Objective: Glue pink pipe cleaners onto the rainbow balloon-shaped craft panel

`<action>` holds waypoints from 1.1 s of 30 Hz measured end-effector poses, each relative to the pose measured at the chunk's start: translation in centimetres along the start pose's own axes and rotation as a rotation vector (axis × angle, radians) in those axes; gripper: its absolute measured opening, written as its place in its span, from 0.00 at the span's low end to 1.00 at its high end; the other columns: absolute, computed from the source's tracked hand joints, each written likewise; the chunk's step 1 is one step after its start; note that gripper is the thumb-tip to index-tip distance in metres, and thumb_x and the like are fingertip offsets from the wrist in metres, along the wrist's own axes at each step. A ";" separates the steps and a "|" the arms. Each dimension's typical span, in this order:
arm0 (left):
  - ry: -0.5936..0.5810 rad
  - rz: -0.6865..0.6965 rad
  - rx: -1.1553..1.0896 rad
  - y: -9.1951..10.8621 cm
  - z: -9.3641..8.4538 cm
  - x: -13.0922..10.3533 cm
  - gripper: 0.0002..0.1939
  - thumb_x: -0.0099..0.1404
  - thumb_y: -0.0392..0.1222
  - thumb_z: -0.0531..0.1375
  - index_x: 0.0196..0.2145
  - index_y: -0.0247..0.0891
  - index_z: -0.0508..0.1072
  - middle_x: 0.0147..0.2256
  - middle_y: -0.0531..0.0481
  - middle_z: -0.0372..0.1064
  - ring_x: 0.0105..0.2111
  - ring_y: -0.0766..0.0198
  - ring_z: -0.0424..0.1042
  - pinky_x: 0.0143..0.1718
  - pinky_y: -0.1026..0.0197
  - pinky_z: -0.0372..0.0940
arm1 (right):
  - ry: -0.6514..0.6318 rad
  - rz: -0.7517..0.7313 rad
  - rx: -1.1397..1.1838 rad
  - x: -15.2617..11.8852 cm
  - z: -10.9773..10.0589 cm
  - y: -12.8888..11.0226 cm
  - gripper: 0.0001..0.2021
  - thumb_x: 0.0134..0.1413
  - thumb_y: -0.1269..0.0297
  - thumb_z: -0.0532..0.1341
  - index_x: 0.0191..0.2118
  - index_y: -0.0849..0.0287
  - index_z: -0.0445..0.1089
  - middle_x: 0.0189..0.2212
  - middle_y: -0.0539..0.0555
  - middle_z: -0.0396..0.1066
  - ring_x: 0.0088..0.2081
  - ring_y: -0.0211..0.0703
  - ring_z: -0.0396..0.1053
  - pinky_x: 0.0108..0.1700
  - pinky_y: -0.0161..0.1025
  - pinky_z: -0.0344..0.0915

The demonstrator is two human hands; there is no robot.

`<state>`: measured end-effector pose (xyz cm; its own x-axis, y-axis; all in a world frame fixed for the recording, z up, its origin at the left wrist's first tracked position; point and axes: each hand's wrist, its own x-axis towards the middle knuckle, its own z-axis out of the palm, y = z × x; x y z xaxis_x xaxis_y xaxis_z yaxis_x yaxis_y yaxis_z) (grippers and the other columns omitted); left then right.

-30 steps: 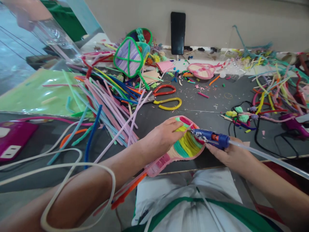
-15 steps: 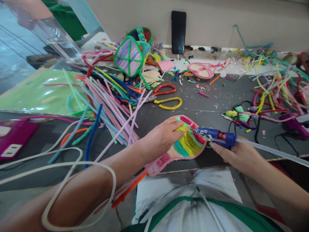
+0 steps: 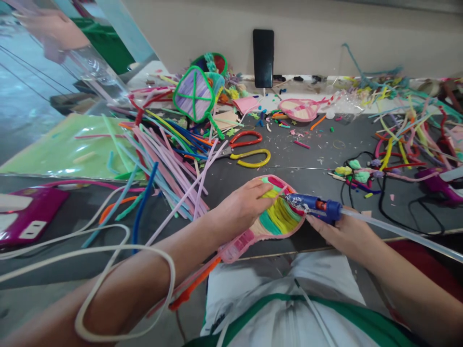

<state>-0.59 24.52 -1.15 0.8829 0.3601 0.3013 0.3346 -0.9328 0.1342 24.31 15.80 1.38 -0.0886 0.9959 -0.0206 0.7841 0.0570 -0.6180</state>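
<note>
A racket-shaped craft piece (image 3: 280, 219), filled with yellow, green and magenta pipe cleaners inside a pink edge, tilts over the near table edge. Its pink handle (image 3: 237, 246) points down-left, beneath my left forearm. My left hand (image 3: 249, 197) lies over the piece's left side, fingers closed on a thin pink pipe cleaner (image 3: 280, 193). In my right hand (image 3: 336, 233) is a blue glue gun (image 3: 314, 206), its nozzle at the pink pipe cleaner on the piece. A clear glue stick (image 3: 398, 229) juts from the gun's back. My right fingers are partly hidden behind the gun.
Red-and-yellow-handled scissors (image 3: 253, 158) lie beyond my left hand, beside a heap of pipe cleaners (image 3: 173, 168). A white cable (image 3: 168, 260) loops over my left forearm. A phone (image 3: 263, 58) leans on the wall. Purple devices (image 3: 39, 212) sit at left and right.
The view has shifted slightly, moving the tabletop things a little. The glue gun and my right hand have moved slightly left; the nozzle stays at the pink pipe cleaner. Both grips look the same.
</note>
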 end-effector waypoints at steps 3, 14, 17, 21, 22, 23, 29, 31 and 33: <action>0.020 -0.023 -0.018 -0.1 0.3 -0.1 0.17 0.65 0.25 0.52 0.48 0.32 0.72 0.49 0.37 0.70 0.53 0.57 0.68 0.59 0.47 0.62 | -0.003 0.005 0.027 0.0 0.4 0.0 0.15 0.56 0.55 0.58 0.38 0.58 0.77 0.34 0.55 0.79 0.37 0.49 0.77 0.35 0.38 0.72; 0.023 -0.020 0.022 -0.1 0.4 -0.2 0.17 0.64 0.25 0.53 0.48 0.32 0.73 0.51 0.37 0.69 0.54 0.56 0.67 0.60 0.47 0.61 | -0.008 0.009 0.049 0.0 0.6 0.2 0.13 0.56 0.56 0.58 0.38 0.57 0.77 0.33 0.55 0.79 0.36 0.49 0.77 0.35 0.37 0.72; 0.006 -0.024 0.032 0.0 0.3 -0.2 0.17 0.65 0.26 0.53 0.48 0.33 0.72 0.51 0.37 0.69 0.54 0.56 0.67 0.60 0.46 0.61 | 0.001 0.023 0.077 0.0 0.8 0.3 0.13 0.55 0.56 0.59 0.37 0.58 0.77 0.33 0.55 0.79 0.36 0.49 0.77 0.35 0.38 0.72; 0.007 -0.023 0.032 0.0 0.2 -0.2 0.16 0.65 0.26 0.53 0.48 0.33 0.72 0.50 0.37 0.69 0.54 0.56 0.67 0.59 0.46 0.62 | 0.023 0.022 0.093 -0.1 0.9 0.0 0.13 0.55 0.57 0.58 0.34 0.58 0.76 0.30 0.54 0.78 0.32 0.47 0.76 0.31 0.36 0.71; 0.009 -0.022 0.032 0.0 0.2 -0.2 0.16 0.65 0.26 0.53 0.48 0.33 0.72 0.50 0.37 0.69 0.54 0.56 0.67 0.59 0.46 0.62 | 0.025 0.020 0.091 -0.1 0.9 0.0 0.13 0.55 0.57 0.58 0.33 0.59 0.76 0.29 0.54 0.78 0.31 0.47 0.76 0.31 0.36 0.70; 0.013 -0.019 0.032 0.0 0.2 -0.2 0.16 0.65 0.26 0.53 0.48 0.33 0.72 0.50 0.36 0.69 0.54 0.56 0.67 0.59 0.46 0.62 | 0.027 0.016 0.089 -0.1 0.9 0.0 0.13 0.55 0.56 0.58 0.33 0.59 0.76 0.28 0.54 0.78 0.31 0.47 0.76 0.30 0.36 0.70; 0.011 -0.006 0.066 0.0 0.3 -0.3 0.16 0.65 0.26 0.52 0.48 0.31 0.72 0.51 0.36 0.69 0.54 0.55 0.67 0.60 0.46 0.61 | 0.014 0.024 0.042 0.0 0.9 0.2 0.14 0.55 0.55 0.58 0.32 0.59 0.77 0.25 0.53 0.77 0.27 0.45 0.74 0.27 0.35 0.67; 0.004 -0.009 0.066 0.0 0.3 -0.3 0.17 0.65 0.26 0.53 0.48 0.31 0.72 0.51 0.35 0.68 0.54 0.55 0.67 0.60 0.47 0.60 | -0.010 0.019 0.053 0.1 0.8 0.2 0.14 0.55 0.55 0.57 0.34 0.59 0.77 0.26 0.53 0.77 0.28 0.45 0.74 0.29 0.36 0.68; 0.003 -0.014 0.054 0.0 0.3 -0.4 0.16 0.66 0.26 0.52 0.49 0.31 0.72 0.52 0.35 0.68 0.55 0.55 0.67 0.61 0.47 0.60 | -0.018 0.019 0.073 0.2 0.8 0.1 0.14 0.55 0.56 0.57 0.35 0.60 0.77 0.27 0.54 0.78 0.29 0.46 0.75 0.30 0.36 0.68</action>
<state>-0.83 24.40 -1.60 0.8773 0.3729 0.3023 0.3640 -0.9273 0.0874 23.89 15.92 0.70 -0.0858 0.9952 -0.0462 0.7392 0.0325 -0.6727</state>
